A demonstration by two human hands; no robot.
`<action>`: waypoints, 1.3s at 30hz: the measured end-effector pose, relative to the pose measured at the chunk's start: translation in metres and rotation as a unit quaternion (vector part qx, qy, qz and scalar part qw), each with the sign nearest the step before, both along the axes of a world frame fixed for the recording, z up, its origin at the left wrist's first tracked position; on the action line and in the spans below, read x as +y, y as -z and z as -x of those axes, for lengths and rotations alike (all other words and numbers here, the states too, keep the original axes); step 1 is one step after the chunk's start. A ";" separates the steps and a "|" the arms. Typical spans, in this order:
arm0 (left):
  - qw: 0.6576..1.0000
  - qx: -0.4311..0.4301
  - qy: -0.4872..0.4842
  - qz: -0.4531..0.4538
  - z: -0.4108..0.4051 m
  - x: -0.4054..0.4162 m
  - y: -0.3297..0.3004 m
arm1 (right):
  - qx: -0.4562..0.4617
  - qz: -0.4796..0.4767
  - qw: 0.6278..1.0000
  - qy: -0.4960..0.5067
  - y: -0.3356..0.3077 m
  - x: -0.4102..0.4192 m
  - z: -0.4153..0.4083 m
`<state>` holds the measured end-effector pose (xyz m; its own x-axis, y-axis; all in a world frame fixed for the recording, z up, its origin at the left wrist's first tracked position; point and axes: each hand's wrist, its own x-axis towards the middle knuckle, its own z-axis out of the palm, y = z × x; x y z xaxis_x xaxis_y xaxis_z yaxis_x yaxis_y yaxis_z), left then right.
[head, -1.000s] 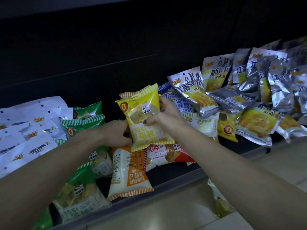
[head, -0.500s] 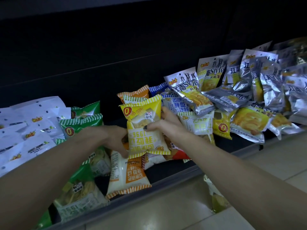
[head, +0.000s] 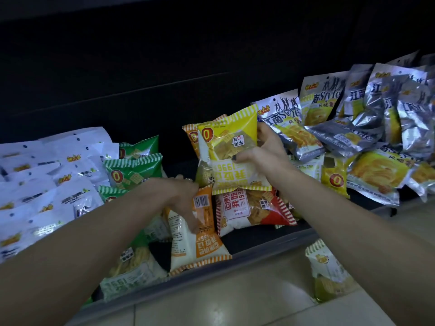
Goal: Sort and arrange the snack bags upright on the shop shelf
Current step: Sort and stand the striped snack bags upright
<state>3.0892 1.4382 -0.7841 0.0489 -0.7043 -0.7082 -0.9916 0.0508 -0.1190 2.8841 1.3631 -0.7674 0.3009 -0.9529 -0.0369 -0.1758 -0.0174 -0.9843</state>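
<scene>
- Nearest me, a loose snack bag (head: 328, 274) with a striped top lies on the pale tiled floor (head: 235, 300), just outside the shelf's front lip (head: 259, 249) and below my right forearm.
- Just behind that lip, an orange-and-white bag (head: 200, 243) lies flat, its barcode side up; my left hand (head: 179, 196) reaches down onto it, fingers curled over its upper part and gripping it.
- To its left, green bags (head: 131, 170) are heaped one over another, the lowest of them largely hidden under my left forearm.
- Beside the orange-and-white bag, touching it, a red-and-white bag (head: 251, 208) lies on its side on the dark shelf floor.
- Above the red-and-white bag, my right hand (head: 263, 154) holds the yellow bag (head: 233, 149) nearly upright, thumb pressed across its front and fingers wrapped round its right edge; its bottom seam overlaps the top of the red one.
- An orange bag (head: 194, 137) stands directly behind the yellow bag, only its left edge and top corner showing.
- Far left, white bags (head: 47, 175) lie fanned in overlapping rows, touching the green heap.
- Right of my hand, silver-and-yellow bags (head: 329, 128) lean and slump against one another in a crowded pile, with a small yellow bag (head: 334, 177) wedged low at the front.
- Farthest back, the shelf's black rear wall (head: 188, 67) is in deep shadow; no detail can be made out there.
</scene>
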 end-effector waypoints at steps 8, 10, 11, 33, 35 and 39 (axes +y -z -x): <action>0.984 0.164 -0.053 0.036 -0.006 0.007 -0.015 | 0.018 0.014 0.999 0.029 -0.007 -0.009 0.007; 0.979 0.191 -0.053 0.053 -0.006 0.008 -0.022 | 0.003 0.006 0.999 0.043 -0.010 -0.014 0.014; 0.977 0.200 -0.046 0.065 -0.006 0.007 -0.025 | -0.010 -0.002 0.999 0.052 -0.012 -0.016 0.018; 0.884 0.382 -0.172 0.206 -0.058 0.019 -0.078 | -0.133 -0.169 0.975 0.050 -0.013 -0.036 0.039; 0.900 0.370 -0.144 0.182 -0.050 0.017 -0.069 | -0.158 -0.158 0.975 0.020 -0.015 -0.034 0.035; 0.943 0.300 -0.083 0.123 -0.030 0.008 -0.055 | -0.181 -0.146 0.972 -0.034 -0.016 -0.029 0.021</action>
<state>3.1191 1.4460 -0.7290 -0.1844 -0.8686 -0.4600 -0.8765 -0.0663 0.4767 2.8628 1.3338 -0.7516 0.4063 -0.8952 -0.1832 0.1744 0.2729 -0.9461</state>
